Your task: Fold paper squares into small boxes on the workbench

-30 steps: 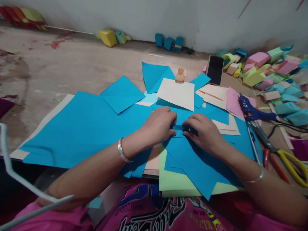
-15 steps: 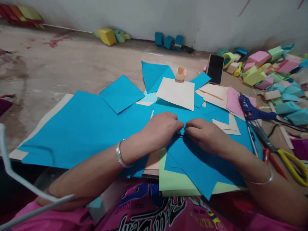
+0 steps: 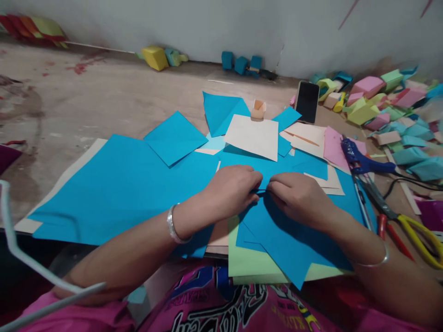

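Note:
My left hand (image 3: 237,186) and my right hand (image 3: 297,193) face each other over the blue sheets, fingertips pinched and a small gap apart. Between them stretches a small paper piece (image 3: 262,190), seen almost edge-on as a thin dark line; the fingers hide most of it. Under my hands lies a blue sheet (image 3: 287,249) with a pointed corner, on top of a pale green sheet (image 3: 249,265). A large blue sheet (image 3: 131,184) spreads to the left. Just beyond my hands sits a cream square (image 3: 254,136), with a blue square (image 3: 176,138) to its left.
At right lie a blue glue gun (image 3: 363,159), scissors with yellow handles (image 3: 415,235) and a pen (image 3: 362,203). A phone (image 3: 307,101) rests farther back, beside a heap of folded paper pieces (image 3: 391,101). Small blue boxes (image 3: 241,64) line the wall.
My hands have drawn slightly apart, showing a little more of the thin piece between the fingertips. The whole view has shifted a little; the sheets and tools lie as before.

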Available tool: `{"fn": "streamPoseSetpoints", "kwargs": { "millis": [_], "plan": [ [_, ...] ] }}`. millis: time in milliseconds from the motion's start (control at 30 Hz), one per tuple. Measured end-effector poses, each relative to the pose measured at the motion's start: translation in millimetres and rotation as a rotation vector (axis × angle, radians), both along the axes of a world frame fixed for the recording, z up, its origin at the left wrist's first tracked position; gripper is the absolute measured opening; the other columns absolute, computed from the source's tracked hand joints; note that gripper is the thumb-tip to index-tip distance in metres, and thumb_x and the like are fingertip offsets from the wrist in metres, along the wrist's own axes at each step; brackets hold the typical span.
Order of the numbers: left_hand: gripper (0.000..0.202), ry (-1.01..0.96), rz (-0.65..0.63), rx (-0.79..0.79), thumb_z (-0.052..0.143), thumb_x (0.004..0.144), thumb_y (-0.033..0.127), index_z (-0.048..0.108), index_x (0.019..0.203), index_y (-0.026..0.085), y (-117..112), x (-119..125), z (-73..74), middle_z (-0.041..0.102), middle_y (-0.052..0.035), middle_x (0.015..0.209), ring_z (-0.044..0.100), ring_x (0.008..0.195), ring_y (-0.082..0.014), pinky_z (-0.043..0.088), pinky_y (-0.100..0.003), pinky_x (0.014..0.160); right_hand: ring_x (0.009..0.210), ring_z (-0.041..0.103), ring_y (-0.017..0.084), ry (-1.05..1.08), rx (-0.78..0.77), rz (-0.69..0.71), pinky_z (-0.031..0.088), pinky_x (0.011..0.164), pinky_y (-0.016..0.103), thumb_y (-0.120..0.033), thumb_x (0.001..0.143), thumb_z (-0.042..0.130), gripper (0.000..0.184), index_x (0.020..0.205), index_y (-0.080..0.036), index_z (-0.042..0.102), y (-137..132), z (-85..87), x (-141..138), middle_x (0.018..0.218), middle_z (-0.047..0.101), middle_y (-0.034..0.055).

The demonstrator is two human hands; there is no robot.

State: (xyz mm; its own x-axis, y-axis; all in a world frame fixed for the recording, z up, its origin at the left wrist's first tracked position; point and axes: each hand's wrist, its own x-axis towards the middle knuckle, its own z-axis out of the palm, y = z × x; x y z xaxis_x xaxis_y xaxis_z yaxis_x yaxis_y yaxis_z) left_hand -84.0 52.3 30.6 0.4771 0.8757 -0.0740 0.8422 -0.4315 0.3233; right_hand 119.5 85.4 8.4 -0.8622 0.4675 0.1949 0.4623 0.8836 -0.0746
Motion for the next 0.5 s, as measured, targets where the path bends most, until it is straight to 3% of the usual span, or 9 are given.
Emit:
{"fn": "streamPoseSetpoints", "kwargs": {
  "millis": [100, 233, 367, 433, 500],
  "plan": [
    [0.005, -0.030, 0.031, 0.013, 0.061, 0.084, 0.023, 0.062, 0.082, 0.019, 0, -1, -2.3, 0.063, -0.0028, 0.079, 0.054, 0.071, -0.0168, 0.026, -0.029, 0.053, 0.067, 0.050, 0.016, 0.034, -0.009, -0.039, 0.028, 0.057, 0.031, -0.012, 0.087, 0.045, 0.021, 0.075, -0.014, 0.062, 1, -2.6, 0, 0.074, 0.062, 0.0075],
    [0.005, -0.083, 0.079, 0.047, 0.060, 0.081, 0.015, 0.064, 0.083, 0.018, 2, -2, -4.3, 0.064, -0.0032, 0.079, 0.056, 0.074, -0.0180, 0.032, -0.029, 0.057, 0.063, 0.051, 0.015, 0.082, -0.034, -0.092, 0.029, 0.055, 0.030, -0.012, 0.085, 0.047, 0.018, 0.073, -0.017, 0.059, 2, -4.0, 0, 0.069, 0.060, 0.0041],
    [0.036, -0.412, 0.374, 0.105, 0.065, 0.083, 0.030, 0.059, 0.114, 0.015, 4, 2, -9.8, 0.066, -0.0094, 0.099, 0.059, 0.085, -0.0197, 0.045, -0.031, 0.069, 0.067, 0.056, 0.016, 0.268, 0.091, -0.233, 0.036, 0.059, 0.030, -0.014, 0.085, 0.051, 0.013, 0.075, -0.017, 0.058, 0, 1.5, 0, 0.071, 0.062, 0.0050],
    [0.049, -0.695, 0.481, -0.064, 0.064, 0.083, 0.035, 0.053, 0.125, 0.013, 3, 7, -13.7, 0.065, -0.0121, 0.106, 0.061, 0.086, -0.0189, 0.049, -0.031, 0.069, 0.070, 0.058, 0.018, 0.359, 0.237, -0.292, 0.039, 0.061, 0.031, -0.014, 0.084, 0.055, 0.008, 0.077, -0.017, 0.058, -4, 4.7, 0, 0.073, 0.064, 0.0063],
    [0.045, -0.980, 0.383, -0.317, 0.057, 0.087, 0.038, 0.054, 0.123, 0.013, -1, 15, -17.5, 0.065, -0.0125, 0.107, 0.062, 0.090, -0.0189, 0.052, -0.031, 0.073, 0.070, 0.059, 0.020, 0.394, 0.369, -0.301, 0.041, 0.063, 0.033, -0.014, 0.082, 0.058, 0.005, 0.078, -0.017, 0.058, -8, 5.8, -1, 0.075, 0.066, 0.0075]
  ]
}}
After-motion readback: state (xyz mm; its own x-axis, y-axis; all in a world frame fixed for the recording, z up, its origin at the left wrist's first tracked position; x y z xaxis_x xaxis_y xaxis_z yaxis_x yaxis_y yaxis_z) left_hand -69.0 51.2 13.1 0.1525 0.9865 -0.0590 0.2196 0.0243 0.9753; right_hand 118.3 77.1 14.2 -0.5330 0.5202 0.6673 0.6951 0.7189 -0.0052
